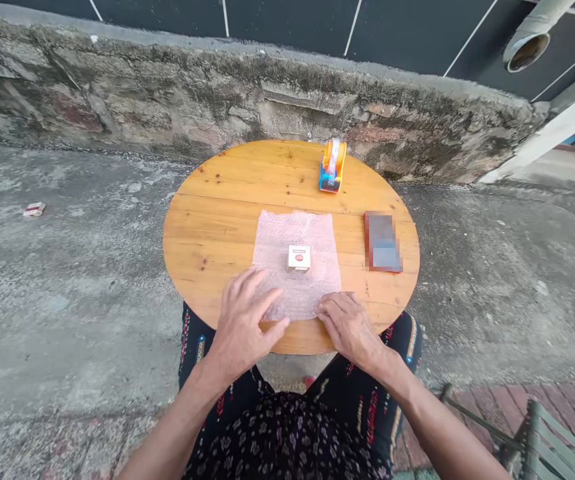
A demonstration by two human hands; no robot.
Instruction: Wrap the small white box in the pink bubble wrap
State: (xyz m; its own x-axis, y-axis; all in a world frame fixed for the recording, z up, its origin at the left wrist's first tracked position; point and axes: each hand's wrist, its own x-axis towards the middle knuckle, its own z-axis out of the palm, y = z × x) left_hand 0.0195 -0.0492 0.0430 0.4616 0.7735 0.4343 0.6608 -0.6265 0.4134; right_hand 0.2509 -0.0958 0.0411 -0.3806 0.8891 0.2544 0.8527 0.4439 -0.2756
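A sheet of pinkish bubble wrap [294,240] lies flat on a round wooden table [217,227]. A small white box with a red mark [299,258] stands near the sheet's middle. My left hand [243,320] rests on the sheet's near left corner with fingers stretched out and spread. My right hand [350,327] lies at the near right corner, fingers bent down on the sheet's edge. Neither hand touches the box.
A tape dispenser in orange and blue [332,167] stands at the table's far side. A flat reddish, blurred object [382,241] lies to the right. A rough stone wall [267,100] runs behind, concrete ground all round. A small white and red packet [34,209] lies on the ground at left. A green chair [542,440] is at lower right.
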